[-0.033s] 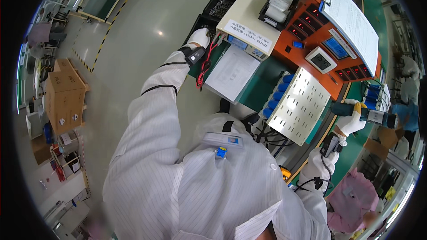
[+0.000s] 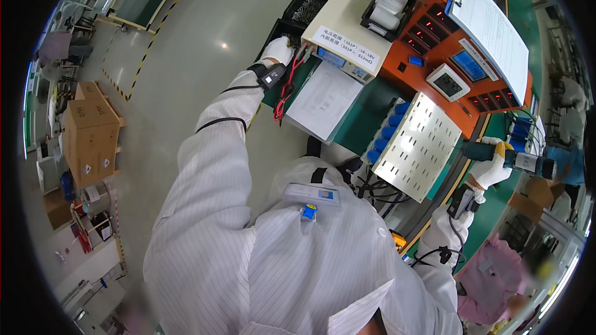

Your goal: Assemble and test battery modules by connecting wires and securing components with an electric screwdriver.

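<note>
My left hand (image 2: pixel 277 50), in a white glove, reaches into the nearer black bin (image 2: pixel 268 38) at the far left of the bench; its fingertips are hidden. At the right, my gloved right hand (image 2: pixel 491 171) is closed around a dark teal electric screwdriver (image 2: pixel 529 163), which lies roughly level with its tip toward the pale slotted plate (image 2: pixel 417 147). Blue cylindrical cells (image 2: pixel 388 132) show along the plate's left edge.
A farther black bin (image 2: pixel 307 8) holds small metal parts. Beside it stand a beige meter (image 2: pixel 349 22) with red leads (image 2: pixel 286 92), and papers (image 2: pixel 324 100). An orange instrument panel (image 2: pixel 428 43) carries a clipboard (image 2: pixel 490 31). Black cables (image 2: pixel 375 189) hang below the plate.
My left hand has shifted very slightly in the bin. My right hand and the electric screwdriver stay in place.
</note>
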Motion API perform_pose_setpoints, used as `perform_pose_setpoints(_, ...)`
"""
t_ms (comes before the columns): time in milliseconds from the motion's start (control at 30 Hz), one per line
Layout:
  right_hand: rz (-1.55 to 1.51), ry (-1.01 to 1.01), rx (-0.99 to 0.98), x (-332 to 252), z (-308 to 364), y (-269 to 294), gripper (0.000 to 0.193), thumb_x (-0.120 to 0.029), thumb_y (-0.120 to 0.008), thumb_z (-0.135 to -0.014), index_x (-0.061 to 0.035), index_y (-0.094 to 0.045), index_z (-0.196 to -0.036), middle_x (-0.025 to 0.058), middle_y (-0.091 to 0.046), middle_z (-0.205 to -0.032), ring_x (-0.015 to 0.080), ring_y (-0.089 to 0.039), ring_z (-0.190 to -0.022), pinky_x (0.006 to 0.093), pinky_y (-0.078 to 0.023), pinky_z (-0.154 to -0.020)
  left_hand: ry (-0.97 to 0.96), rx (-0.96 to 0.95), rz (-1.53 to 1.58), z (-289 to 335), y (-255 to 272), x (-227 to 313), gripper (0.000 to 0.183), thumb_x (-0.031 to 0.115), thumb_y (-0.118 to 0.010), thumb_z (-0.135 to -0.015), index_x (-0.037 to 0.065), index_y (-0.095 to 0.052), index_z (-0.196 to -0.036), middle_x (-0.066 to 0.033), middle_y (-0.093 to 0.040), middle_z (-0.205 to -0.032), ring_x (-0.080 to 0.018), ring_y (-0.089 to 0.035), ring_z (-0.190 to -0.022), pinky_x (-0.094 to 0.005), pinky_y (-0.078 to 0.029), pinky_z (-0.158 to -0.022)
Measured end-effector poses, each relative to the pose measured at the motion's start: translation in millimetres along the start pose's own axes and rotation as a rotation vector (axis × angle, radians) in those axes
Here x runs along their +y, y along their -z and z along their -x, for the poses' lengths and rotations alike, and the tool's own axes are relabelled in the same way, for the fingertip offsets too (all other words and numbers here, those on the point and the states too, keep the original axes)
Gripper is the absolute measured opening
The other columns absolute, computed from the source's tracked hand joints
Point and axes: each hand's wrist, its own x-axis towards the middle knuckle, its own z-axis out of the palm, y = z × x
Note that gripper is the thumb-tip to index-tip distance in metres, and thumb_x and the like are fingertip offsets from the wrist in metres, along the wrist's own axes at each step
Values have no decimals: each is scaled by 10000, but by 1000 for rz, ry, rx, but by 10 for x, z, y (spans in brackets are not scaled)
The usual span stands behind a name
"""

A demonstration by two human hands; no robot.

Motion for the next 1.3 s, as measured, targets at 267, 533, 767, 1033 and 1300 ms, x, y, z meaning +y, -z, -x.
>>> perform_pose_setpoints(267, -187, 47, -126, -208, -3, 194, 241, -86, -635, -857, -12, -576, -1078, 147, -637, -896, 275, -624, -810, 452, -531, -789, 47, 345, 259, 34, 345, 403, 326, 354, -517, -919, 80, -690, -957, -198, -681, -949, -435, -620, -923, -489, -499, -786)
perform_pose_setpoints(533, -554, -103, -363, -554, 189, -194, 371, -228, -675, -827, -71, -575, -1149, 136, -583, -951, 304, -575, -877, 503, -479, -843, -407, 198, 550, 1211, 672, 1858, 177, 47, -673, -834, 19, -709, -1004, -118, -705, -842, -156, -678, -715, -269, -534, -662)
perform_pose_setpoints(767, -696, -69, -438, -768, 403, -472, 472, -250, -721, -787, -95, -507, -1178, 133, -567, -925, 305, -553, -827, 494, -457, -761, -830, 45, 477, 1919, 278, 2960, 199, 198, -762, -760, 54, -625, -763, -89, -582, -759, -299, -596, -681, -384, -477, -608)
perform_pose_setpoints(1033, -661, -28, -441, -776, 398, -206, 442, -300, -685, -791, -104, -506, -1144, 133, -552, -923, 307, -539, -806, 500, -443, -753, -917, 2, 433, 2005, 86, 3251, 214, 250, -750, -750, 66, -640, -740, -69, -574, -741, -273, -601, -697, -385, -475, -636)
perform_pose_setpoints(1300, -627, -135, -470, -726, 460, -206, 418, -377, -671, -802, -20, -533, -967, 123, -556, -807, 276, -538, -694, 442, -454, -679, -973, -152, 447, 2037, -29, 3205, 211, 192, -773, -717, 59, -612, -746, -97, -582, -726, -305, -605, -685, -403, -477, -624)
